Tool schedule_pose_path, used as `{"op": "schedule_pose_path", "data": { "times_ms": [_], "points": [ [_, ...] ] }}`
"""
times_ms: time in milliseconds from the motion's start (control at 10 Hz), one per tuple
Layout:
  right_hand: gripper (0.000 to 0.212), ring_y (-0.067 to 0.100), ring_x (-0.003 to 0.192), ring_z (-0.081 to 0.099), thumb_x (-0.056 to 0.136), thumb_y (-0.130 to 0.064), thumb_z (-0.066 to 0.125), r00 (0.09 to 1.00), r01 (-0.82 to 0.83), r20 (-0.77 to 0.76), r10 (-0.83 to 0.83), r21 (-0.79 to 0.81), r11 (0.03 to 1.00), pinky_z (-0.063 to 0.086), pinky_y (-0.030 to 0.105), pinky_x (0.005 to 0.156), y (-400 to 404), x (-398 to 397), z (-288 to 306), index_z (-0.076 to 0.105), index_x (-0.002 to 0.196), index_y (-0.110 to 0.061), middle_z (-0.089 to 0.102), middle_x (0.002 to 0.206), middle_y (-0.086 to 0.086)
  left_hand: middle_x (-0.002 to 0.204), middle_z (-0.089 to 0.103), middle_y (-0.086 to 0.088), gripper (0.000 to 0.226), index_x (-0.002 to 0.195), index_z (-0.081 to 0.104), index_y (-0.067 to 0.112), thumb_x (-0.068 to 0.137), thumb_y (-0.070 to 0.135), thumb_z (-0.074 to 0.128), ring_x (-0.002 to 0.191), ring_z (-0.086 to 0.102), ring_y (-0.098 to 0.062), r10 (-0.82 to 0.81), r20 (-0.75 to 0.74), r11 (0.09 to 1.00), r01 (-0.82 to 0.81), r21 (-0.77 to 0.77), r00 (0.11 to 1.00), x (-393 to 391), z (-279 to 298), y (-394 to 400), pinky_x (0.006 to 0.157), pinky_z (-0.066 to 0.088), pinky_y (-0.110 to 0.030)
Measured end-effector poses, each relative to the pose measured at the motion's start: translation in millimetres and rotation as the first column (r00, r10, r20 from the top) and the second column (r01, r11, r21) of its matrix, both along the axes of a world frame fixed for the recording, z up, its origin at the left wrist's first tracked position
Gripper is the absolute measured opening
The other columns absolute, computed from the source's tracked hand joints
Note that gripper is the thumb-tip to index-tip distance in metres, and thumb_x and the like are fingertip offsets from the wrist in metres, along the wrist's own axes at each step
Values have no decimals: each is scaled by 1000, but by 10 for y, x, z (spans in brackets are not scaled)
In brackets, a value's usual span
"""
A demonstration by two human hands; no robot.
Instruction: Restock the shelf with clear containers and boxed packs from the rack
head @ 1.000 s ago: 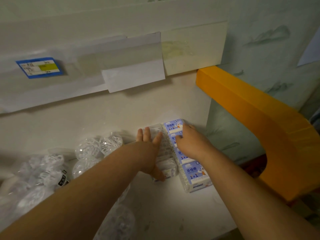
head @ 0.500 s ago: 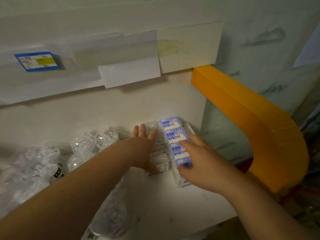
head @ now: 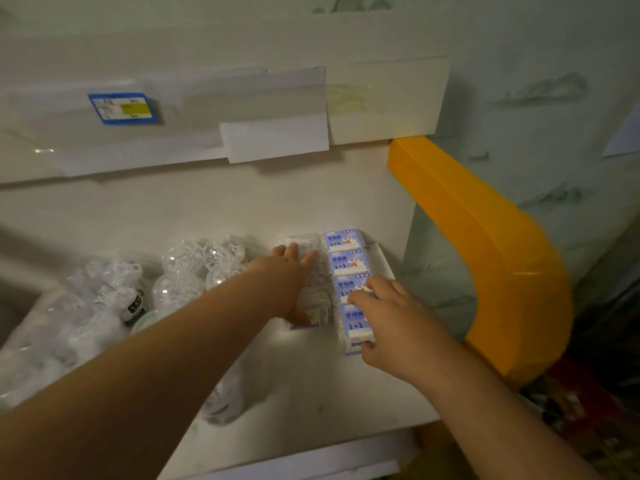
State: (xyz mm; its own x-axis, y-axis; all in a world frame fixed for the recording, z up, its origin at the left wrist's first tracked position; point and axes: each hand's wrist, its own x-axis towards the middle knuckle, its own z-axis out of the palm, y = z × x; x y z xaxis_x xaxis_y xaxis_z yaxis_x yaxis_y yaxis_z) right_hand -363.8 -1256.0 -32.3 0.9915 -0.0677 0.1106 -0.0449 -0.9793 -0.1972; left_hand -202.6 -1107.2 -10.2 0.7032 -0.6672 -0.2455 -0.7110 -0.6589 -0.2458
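Note:
A row of blue-and-white boxed packs lies front to back on the white shelf, near its right end. Beside it on the left lies a row of paler packs. My left hand lies flat, fingers together, against the left side of the pale row. My right hand holds the nearest blue pack, with the fingers on top and the thumb under its front end. Clear round containers stand left of the packs.
More clear containers in plastic wrap fill the shelf's left part. An orange curved beam runs down along the shelf's right side. A blue price label and paper sheets hang on the shelf edge above.
My right hand has slid from the middle of the blue row toward me onto its nearest pack. My left hand stays pressed on the pale row.

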Motion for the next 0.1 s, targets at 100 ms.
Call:
{"op": "schedule_pose_path", "data": {
  "times_ms": [100],
  "points": [
    [61,20,130,36,78,-41,67,1000,-12,-13,12,-1,1000,41,34,102,3,-44,77,43,134,-30,37,138,-4,156,19,-11,127,153,-1,19,61,73,70,142,22,-30,0,28,995,3,-103,1000,-61,56,56,102,42,-50]
  ]
}}
